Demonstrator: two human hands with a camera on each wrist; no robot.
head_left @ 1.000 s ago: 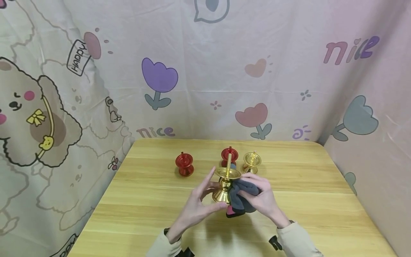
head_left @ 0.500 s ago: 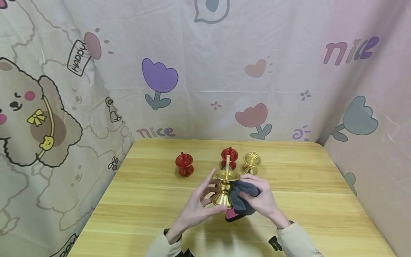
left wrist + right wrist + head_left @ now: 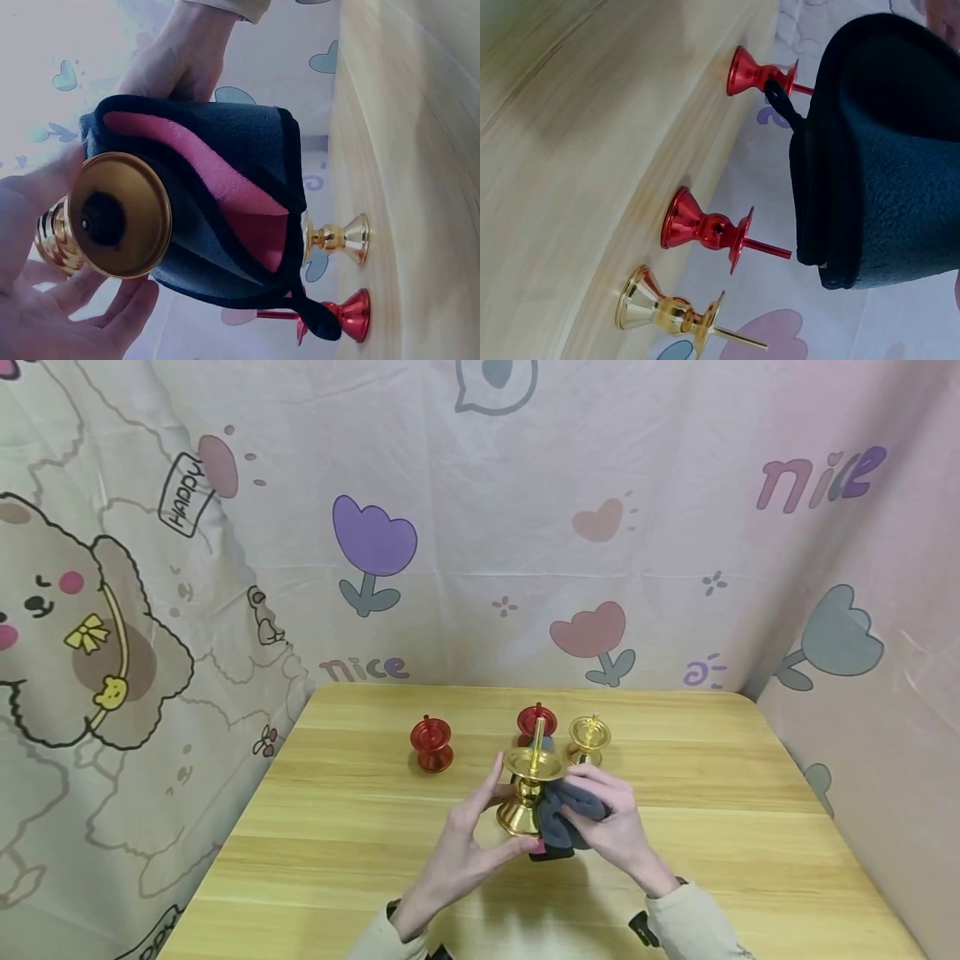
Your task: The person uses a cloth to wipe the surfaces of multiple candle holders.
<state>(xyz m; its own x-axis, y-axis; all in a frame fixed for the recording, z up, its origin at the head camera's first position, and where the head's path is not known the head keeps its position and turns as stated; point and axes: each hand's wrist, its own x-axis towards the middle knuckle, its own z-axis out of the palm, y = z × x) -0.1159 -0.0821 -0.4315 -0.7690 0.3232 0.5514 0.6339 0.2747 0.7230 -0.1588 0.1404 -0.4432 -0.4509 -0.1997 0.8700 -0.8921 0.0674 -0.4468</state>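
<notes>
A shiny gold candlestick point(image 3: 519, 817) with a dish and a thin spike is held above the table by my left hand point(image 3: 463, 852). The thumb lies at its base and the fingers reach round behind it. My right hand point(image 3: 617, 820) grips a folded dark grey cloth point(image 3: 558, 827) against the candlestick's right side. In the left wrist view, the cloth point(image 3: 232, 127) shows a pink inner face, dark edging and a small loop. The candlestick's underside point(image 3: 146, 195) faces that camera, with a dark centre. The cloth hides part of the stem.
On the wooden table point(image 3: 337, 827) stand a red candlestick point(image 3: 431, 745) at the back left, another red one point(image 3: 531, 720) partly hidden behind the held candlestick, and a smaller-looking gold one point(image 3: 588, 735) beside it. Printed fabric point(image 3: 480, 527) hangs behind the table.
Since half a second ago, the candlestick has shifted slightly up and right with my left hand. The cloth's lower edge has risen, and its top shows again behind the dish.
</notes>
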